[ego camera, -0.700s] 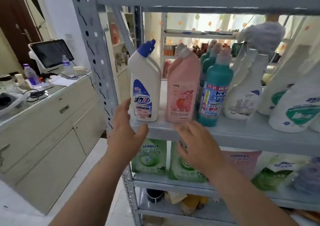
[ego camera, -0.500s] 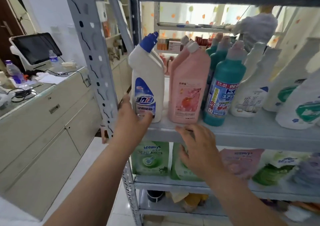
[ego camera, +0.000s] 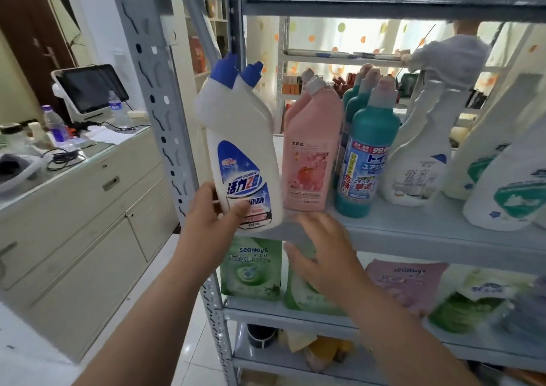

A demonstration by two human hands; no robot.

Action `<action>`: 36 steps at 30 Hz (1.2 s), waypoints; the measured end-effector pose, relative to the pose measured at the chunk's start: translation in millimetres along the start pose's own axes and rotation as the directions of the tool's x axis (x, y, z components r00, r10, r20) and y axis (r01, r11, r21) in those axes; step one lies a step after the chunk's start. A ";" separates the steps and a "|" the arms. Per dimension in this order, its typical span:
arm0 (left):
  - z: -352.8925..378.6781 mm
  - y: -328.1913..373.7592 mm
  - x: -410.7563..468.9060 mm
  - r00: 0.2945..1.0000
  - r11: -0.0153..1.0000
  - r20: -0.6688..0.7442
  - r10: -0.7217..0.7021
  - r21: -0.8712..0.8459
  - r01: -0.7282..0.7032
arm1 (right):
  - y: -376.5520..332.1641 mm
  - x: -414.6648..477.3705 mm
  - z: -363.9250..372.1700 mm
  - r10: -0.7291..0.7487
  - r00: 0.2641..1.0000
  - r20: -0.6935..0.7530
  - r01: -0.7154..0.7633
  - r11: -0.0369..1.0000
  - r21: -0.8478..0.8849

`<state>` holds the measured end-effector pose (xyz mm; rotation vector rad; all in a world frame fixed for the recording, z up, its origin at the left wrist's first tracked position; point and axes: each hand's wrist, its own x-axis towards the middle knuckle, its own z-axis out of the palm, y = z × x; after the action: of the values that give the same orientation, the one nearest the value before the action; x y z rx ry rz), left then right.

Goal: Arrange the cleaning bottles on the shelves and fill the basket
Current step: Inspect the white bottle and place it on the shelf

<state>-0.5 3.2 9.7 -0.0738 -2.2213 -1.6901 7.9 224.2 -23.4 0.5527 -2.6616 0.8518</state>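
- At the left end of the grey metal shelf (ego camera: 413, 233), just beside the perforated upright post (ego camera: 159, 105), the left hand (ego camera: 212, 217) grasps a white toilet-cleaner bottle (ego camera: 245, 155) low on its body, with the thumb laid across the front label.
- That bottle has a blue angled cap and leans its top slightly left. Its base sits at the shelf's front edge, and I cannot tell whether it touches the board.
- A second blue-capped white bottle (ego camera: 252, 74) shows just behind it, mostly hidden.
- Right hand (ego camera: 322, 255): released, fingers spread and holding nothing, in front of the shelf edge below the pink bottle (ego camera: 307, 161). It is blurred, so contact with the shelf is unclear.
- To the right of the pink bottle stand a row of teal bottles (ego camera: 366, 155), then a white spray bottle (ego camera: 413, 164) and more white bottles.
- On the shelf below stand green refill pouches (ego camera: 254, 267) and a pale purple pouch (ego camera: 404, 285).
- Off to the left is a cream cabinet (ego camera: 74, 208) bearing a dark screen (ego camera: 91, 90), water bottles and cables.
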 end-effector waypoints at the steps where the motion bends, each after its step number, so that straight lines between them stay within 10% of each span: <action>1: -0.9 2.8 -18.1 1.000 0.999 0.017 -0.008 -0.046 0.008 | -4.2 -2.1 -7.1 0.018 0.999 0.029 -0.024 0.982 0.190; 5: 11.1 -5.2 -93.0 0.988 0.980 0.099 -0.117 -0.150 0.131 | -8.1 -22.6 -16.6 0.037 0.958 0.283 -0.237 0.659 0.714; 15: 55.3 -40.6 -214.7 0.963 0.964 0.095 -0.251 0.114 0.240 | 33.7 -134.4 18.6 0.163 0.882 0.442 -0.468 0.401 0.788; 31: 39.7 -61.2 -249.7 0.929 0.995 0.365 -0.063 0.098 0.029 | -17.0 -220.2 31.7 0.157 0.918 0.364 -0.370 0.667 0.646; 36: 0.2 -70.6 -270.2 0.837 0.978 0.518 -0.178 0.003 0.206 | -39.6 -210.7 59.5 0.226 0.901 0.370 -0.433 0.459 0.775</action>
<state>235.5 28.0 -137.7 -0.3713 -2.6395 -2.0275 202.3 215.2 -131.2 0.2914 -2.3732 2.4090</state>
